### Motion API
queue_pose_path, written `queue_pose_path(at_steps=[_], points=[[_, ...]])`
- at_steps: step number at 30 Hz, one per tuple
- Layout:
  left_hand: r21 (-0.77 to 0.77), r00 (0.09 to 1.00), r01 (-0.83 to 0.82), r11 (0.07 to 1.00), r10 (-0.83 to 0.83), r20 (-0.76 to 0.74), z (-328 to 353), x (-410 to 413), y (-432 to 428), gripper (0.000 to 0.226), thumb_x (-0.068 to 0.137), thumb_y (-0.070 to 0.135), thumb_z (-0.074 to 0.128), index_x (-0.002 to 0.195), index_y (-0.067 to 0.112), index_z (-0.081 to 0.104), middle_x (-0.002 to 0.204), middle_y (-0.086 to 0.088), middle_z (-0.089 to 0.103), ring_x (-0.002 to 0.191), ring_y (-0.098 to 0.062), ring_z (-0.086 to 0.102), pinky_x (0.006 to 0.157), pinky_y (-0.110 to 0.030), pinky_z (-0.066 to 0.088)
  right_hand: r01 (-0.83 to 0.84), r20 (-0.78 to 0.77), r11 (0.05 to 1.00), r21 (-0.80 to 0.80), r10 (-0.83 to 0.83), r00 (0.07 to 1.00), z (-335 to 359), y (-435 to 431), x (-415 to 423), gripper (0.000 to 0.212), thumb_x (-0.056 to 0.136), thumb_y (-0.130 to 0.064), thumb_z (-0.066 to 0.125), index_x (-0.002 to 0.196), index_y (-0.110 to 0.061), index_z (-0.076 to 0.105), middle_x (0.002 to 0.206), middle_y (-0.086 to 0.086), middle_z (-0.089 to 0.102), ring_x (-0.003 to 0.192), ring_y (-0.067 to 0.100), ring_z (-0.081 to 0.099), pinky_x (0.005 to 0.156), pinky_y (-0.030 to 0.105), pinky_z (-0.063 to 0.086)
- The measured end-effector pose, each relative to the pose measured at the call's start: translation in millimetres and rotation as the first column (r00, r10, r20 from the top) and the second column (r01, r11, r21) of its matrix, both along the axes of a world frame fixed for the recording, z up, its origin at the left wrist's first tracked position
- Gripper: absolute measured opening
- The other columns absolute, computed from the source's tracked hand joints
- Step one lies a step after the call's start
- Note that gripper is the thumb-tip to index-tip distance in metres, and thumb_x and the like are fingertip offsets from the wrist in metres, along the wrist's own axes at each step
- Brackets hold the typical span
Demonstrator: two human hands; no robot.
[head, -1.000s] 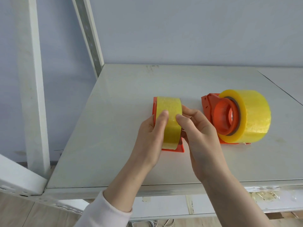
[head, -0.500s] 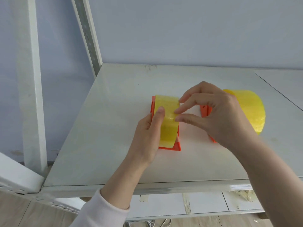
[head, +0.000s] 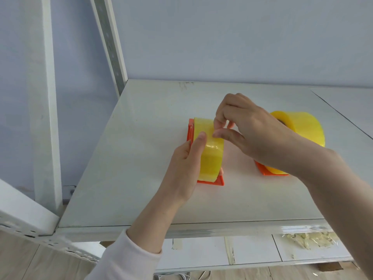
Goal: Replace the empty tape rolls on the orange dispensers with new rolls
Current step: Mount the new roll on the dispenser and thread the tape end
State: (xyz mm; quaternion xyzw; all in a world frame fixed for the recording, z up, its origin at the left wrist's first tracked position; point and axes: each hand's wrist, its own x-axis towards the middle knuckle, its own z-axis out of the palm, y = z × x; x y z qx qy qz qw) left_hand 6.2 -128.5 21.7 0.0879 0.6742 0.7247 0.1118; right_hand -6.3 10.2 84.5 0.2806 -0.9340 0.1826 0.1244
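Right hand (head: 254, 128) has swung from the near side of the left tape roll (head: 212, 156) up and over it; a second ago it lay low beside the roll, and now its back covers part of the right dispenser (head: 262, 168). Left hand (head: 185, 164) has scarcely shifted.

Materials: both rolls are glossy, translucent yellow film wound into thick cylinders. Both dispensers are hard orange plastic with flat bases. The shelf board (head: 141, 158) is pale, matt and lightly scuffed. The upright (head: 110, 41) is perforated grey-white metal. A soft pale sleeve (head: 125, 257) covers the left forearm.

Position: the left tape roll stands on edge in the left dispenser (head: 219, 181), near the middle of the board. The left thumb (head: 198, 139) presses flat on its curved face and the palm cups its left side, a firm hold; the other left fingers are mostly hidden. Right fingertips (head: 219, 135), thumb and forefinger, are pinched together on the film at the roll's upper right edge; the remaining fingers are curled above. Whether a loose end has lifted, cannot tell.

Right tape roll (head: 302, 126) sits on the right dispenser, apart from both hands' fingers.

Count: two rolls, two dispensers, two hands. Crumpled tape scraps (head: 306, 239) cling under the front rail.
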Motion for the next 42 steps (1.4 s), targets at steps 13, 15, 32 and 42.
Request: queue_pose_path(at_steps=[13,15,32,42], points=[[0.032,0.999,0.025,0.999,-0.026,0.020,5,11,-6,0.042,0.087,0.041,0.046,0.101,0.005,0.059,0.066,-0.006,0.072,0.062,-0.012,0.069,0.060,-0.023,0.057,0.477,0.597,0.483,-0.735,0.125,0.793,18,7,-22,0.023,0.096,-0.020,0.040,0.078,-0.015,0.053,0.072,-0.003,0.075,0.069,0.011,0.069,0.057,0.018,0.053],[0.021,1.000,0.019,1.000,-0.019,0.024,7,8,-8,0.031,0.091,0.036,0.048,0.103,0.009,0.059,0.068,-0.005,0.074,0.067,-0.018,0.070,0.071,-0.037,0.058,0.556,0.674,0.400,-0.728,0.275,0.686,21,15,-21,0.029,0.096,-0.027,0.036,0.083,-0.014,0.058,0.084,0.002,0.076,0.078,0.016,0.071,0.063,0.021,0.056],[-0.096,0.988,0.157,0.983,-0.154,0.030,17,-1,-15,0.019,0.089,0.036,0.048,0.083,0.021,0.057,0.062,-0.003,0.073,0.061,-0.015,0.069,0.058,-0.025,0.054,0.344,0.377,0.649,-0.679,-0.094,0.921,11,-9,-29,0.039,0.073,-0.008,0.072,0.107,-0.012,0.053,0.074,-0.001,0.070,0.067,0.008,0.066,0.069,0.017,0.054],[-0.096,0.965,0.230,0.969,-0.214,0.152,24,-5,-22,0.046,0.084,0.052,0.046,0.100,0.012,0.063,0.074,-0.007,0.077,0.069,-0.020,0.073,0.067,-0.031,0.057,0.428,0.466,0.458,-0.779,-0.034,0.884,20,-15,-51,0.056,0.080,-0.001,0.064,0.128,-0.008,0.036,0.077,0.004,0.060,0.066,0.013,0.064,0.064,0.027,0.059]])
